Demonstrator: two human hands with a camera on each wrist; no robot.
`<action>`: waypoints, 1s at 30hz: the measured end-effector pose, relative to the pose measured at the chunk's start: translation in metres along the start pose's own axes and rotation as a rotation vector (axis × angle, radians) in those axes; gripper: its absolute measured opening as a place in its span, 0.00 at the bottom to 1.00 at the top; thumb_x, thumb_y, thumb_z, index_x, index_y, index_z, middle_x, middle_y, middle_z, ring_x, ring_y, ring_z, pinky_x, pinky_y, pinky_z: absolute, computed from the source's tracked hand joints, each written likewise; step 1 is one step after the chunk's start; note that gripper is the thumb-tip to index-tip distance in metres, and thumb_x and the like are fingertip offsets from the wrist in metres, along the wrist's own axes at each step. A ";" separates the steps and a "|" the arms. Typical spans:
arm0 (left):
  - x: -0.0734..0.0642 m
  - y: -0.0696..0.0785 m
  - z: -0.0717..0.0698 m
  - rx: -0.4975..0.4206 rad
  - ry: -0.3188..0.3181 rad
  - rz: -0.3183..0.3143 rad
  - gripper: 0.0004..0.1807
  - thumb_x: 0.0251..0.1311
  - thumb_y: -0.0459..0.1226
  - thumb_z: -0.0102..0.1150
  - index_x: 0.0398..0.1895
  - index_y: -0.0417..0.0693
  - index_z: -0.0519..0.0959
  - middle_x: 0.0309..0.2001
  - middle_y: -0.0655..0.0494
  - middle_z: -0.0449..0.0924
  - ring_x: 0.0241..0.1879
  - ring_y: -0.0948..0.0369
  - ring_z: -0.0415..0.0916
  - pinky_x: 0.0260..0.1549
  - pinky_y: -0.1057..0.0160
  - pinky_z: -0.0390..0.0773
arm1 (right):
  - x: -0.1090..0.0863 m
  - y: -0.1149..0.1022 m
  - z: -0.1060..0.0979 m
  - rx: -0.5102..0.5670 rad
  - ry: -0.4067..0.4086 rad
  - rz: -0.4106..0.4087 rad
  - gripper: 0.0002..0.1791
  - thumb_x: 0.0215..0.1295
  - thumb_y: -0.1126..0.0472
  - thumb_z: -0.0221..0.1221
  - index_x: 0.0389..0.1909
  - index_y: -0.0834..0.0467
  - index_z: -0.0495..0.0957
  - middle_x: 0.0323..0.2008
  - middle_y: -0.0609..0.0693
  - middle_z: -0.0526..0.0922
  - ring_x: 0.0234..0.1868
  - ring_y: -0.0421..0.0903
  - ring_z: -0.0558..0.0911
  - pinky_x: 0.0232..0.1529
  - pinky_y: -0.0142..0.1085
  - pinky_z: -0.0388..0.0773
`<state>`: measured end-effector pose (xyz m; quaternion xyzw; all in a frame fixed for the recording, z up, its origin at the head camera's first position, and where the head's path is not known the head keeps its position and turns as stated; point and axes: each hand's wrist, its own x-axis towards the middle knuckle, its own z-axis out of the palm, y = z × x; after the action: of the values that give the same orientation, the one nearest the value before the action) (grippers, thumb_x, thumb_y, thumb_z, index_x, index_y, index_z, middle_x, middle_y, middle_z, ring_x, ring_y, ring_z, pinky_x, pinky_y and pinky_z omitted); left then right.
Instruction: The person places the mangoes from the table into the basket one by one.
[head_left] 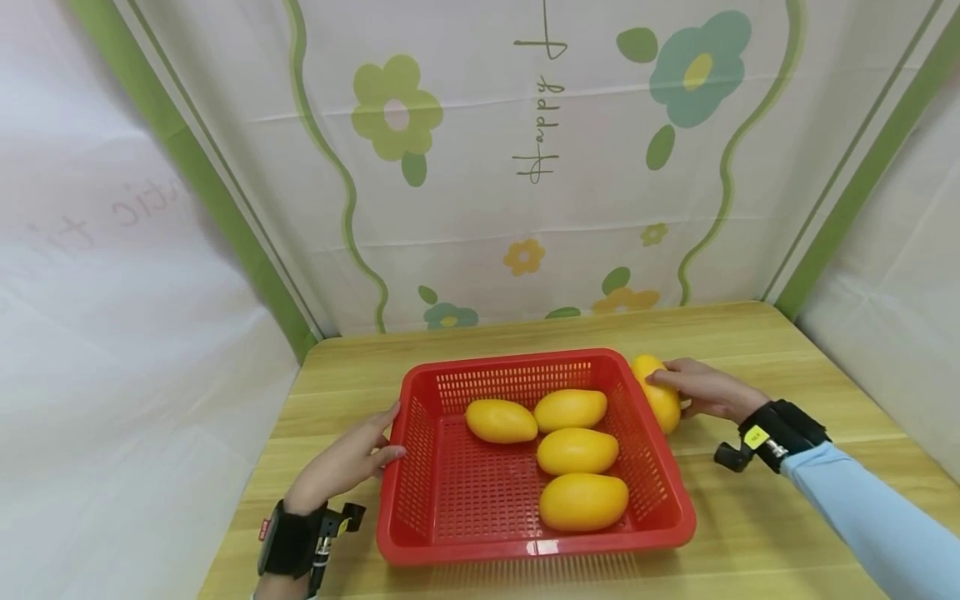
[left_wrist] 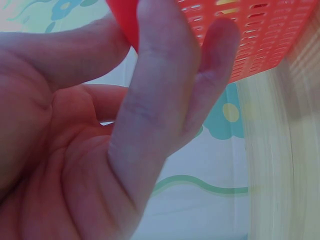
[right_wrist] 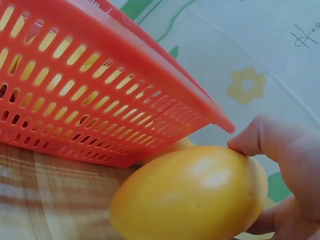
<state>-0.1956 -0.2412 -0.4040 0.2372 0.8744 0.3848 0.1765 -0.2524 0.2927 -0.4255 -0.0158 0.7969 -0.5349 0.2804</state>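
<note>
A red plastic basket [head_left: 536,552] with slotted sides stands on the table. Inside it several yellow mangoes [head_left: 583,502] lie on their sides, most toward the right. At the basket's left wall my left hand [head_left: 352,454] grips the rim, with the thumb over the edge and fingers against the outside. Just outside the right wall, my right hand [head_left: 708,390] holds another mango [right_wrist: 190,195] between thumb and fingers. Part of that mango is hidden by the basket's rim in the head view. A further yellow patch shows behind it in the right wrist view; I cannot tell what it is.
The wooden table [head_left: 337,367] reaches back to a white cloth wall [head_left: 465,208] printed with flowers. More white cloth [head_left: 135,333] hangs at the left and right sides. Each wrist wears a black strap with a small camera.
</note>
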 end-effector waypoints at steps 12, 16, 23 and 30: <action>0.000 -0.001 0.000 -0.002 -0.002 0.006 0.38 0.70 0.32 0.54 0.79 0.37 0.49 0.50 0.41 0.80 0.35 0.62 0.84 0.29 0.67 0.86 | -0.009 -0.003 -0.003 0.081 -0.008 -0.029 0.28 0.78 0.52 0.44 0.62 0.73 0.64 0.44 0.51 0.78 0.46 0.46 0.78 0.48 0.49 0.83; 0.000 -0.001 0.000 0.003 0.000 0.001 0.39 0.70 0.32 0.55 0.78 0.36 0.48 0.51 0.41 0.80 0.36 0.63 0.84 0.29 0.67 0.86 | -0.014 -0.005 -0.003 0.116 -0.012 -0.040 0.23 0.78 0.52 0.42 0.56 0.69 0.68 0.42 0.51 0.77 0.44 0.45 0.77 0.46 0.47 0.82; 0.000 -0.002 0.000 -0.002 -0.009 0.008 0.39 0.70 0.32 0.54 0.79 0.37 0.48 0.51 0.41 0.80 0.36 0.63 0.84 0.29 0.67 0.86 | -0.020 -0.007 -0.003 0.127 -0.004 -0.038 0.20 0.78 0.53 0.40 0.52 0.65 0.70 0.40 0.50 0.76 0.42 0.45 0.77 0.44 0.44 0.81; 0.000 -0.001 -0.001 -0.004 -0.004 0.005 0.38 0.70 0.33 0.54 0.79 0.38 0.49 0.51 0.41 0.79 0.36 0.63 0.84 0.29 0.67 0.86 | -0.025 -0.010 -0.003 0.182 -0.014 -0.037 0.22 0.77 0.53 0.37 0.58 0.66 0.63 0.42 0.51 0.74 0.43 0.46 0.76 0.45 0.44 0.80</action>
<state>-0.1963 -0.2420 -0.4043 0.2398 0.8727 0.3864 0.1776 -0.2352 0.2988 -0.4055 -0.0087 0.7428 -0.6099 0.2762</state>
